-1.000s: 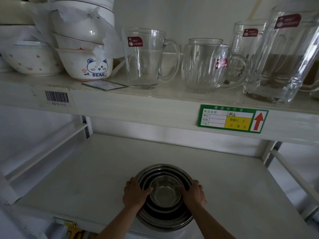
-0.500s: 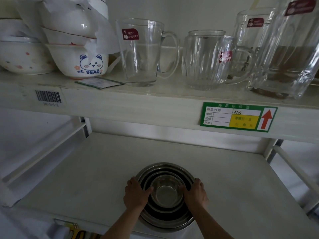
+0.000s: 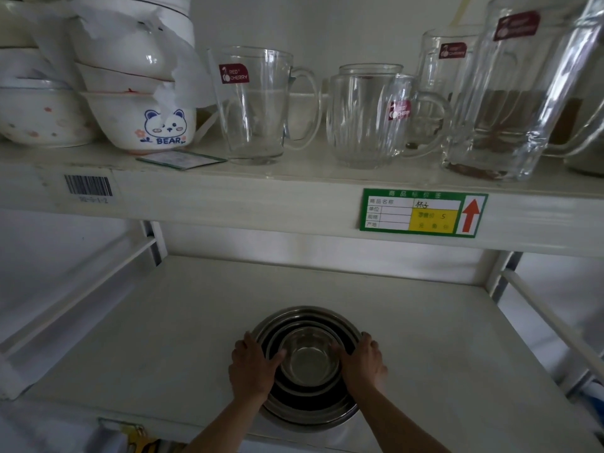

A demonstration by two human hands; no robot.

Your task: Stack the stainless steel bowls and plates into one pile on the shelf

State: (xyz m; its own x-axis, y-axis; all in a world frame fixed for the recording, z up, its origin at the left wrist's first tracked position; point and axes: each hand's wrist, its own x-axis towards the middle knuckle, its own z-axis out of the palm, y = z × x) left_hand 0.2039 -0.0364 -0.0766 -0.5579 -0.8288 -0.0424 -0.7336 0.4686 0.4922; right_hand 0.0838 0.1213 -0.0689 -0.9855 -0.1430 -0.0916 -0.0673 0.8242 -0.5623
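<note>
A pile of nested stainless steel bowls sits near the front edge of the lower white shelf, the smallest bowl innermost. My left hand grips the pile's left rim, thumb hooked over the inner bowls. On the right rim rests my right hand, fingers curled over the edge. Both forearms come in from the bottom of the view. I see no separate plates.
The upper shelf overhangs the lower one and carries several glass mugs, a large glass pitcher and stacked ceramic bowls. A green price tag sticks on its front edge. Side rails frame the lower shelf.
My hands and the pile have stayed in the same grip and place. Only the camera view has shifted slightly, lowering the upper shelf's items in the frame.
</note>
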